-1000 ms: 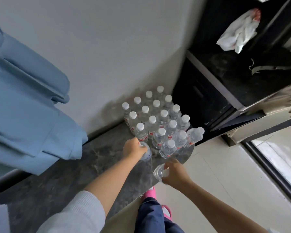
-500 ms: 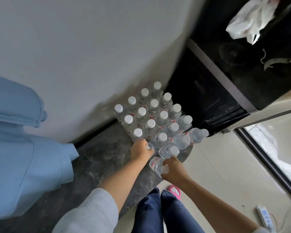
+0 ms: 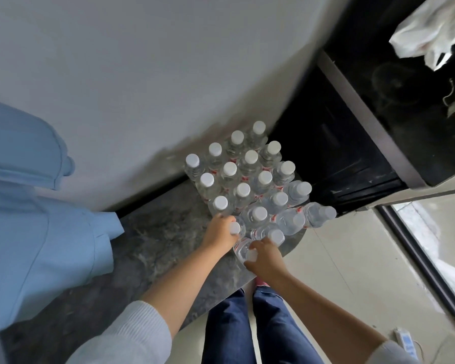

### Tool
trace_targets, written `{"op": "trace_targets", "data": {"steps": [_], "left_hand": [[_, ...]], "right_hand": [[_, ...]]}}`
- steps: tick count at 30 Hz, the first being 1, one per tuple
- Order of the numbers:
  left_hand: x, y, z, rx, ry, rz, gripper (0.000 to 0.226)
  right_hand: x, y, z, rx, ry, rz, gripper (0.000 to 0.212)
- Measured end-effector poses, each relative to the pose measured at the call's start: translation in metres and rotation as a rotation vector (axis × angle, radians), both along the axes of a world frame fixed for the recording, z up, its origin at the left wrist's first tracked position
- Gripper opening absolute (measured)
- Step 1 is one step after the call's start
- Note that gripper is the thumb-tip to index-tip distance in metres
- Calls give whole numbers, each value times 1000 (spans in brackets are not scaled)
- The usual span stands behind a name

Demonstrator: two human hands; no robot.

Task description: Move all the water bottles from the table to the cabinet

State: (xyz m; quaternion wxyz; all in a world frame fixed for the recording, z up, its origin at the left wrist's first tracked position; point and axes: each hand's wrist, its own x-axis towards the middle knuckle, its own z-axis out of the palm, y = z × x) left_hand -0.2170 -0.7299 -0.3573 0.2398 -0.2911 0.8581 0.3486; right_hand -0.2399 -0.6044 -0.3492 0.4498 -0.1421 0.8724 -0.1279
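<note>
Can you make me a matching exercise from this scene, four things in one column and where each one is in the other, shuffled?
Things:
1. left hand
2. right hand
3. white cloth
4. blue garment

Places:
A. on the dark cabinet, top right
B. gripping the bottle nearest the table edge
C. draped at the far left
D. on a bottle at the pack's near-left corner

Pairs: 1-D, 2-B, 3-A, 4-C

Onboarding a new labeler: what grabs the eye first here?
The cluster of white-capped water bottles packed at the table's far corner by the wall. Next, both hands at its near edge: the left hand and the right hand each closed on a bottle. The dark cabinet stands just right.
</note>
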Motion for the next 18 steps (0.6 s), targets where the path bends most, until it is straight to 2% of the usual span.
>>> {"op": "trace_targets", "data": {"steps": [4,10,18], "left_hand": [[15,-2,3,-12,0,60,26],[45,6,7,-50,-35,97,35],[62,29,12,-130,-38,152,35]], "right_hand": [[-7,-5,-1,-5,7,8,47],[-10,-5,-3,-23,17,6,42],[-9,3,3,-67,-51,105,55]]}}
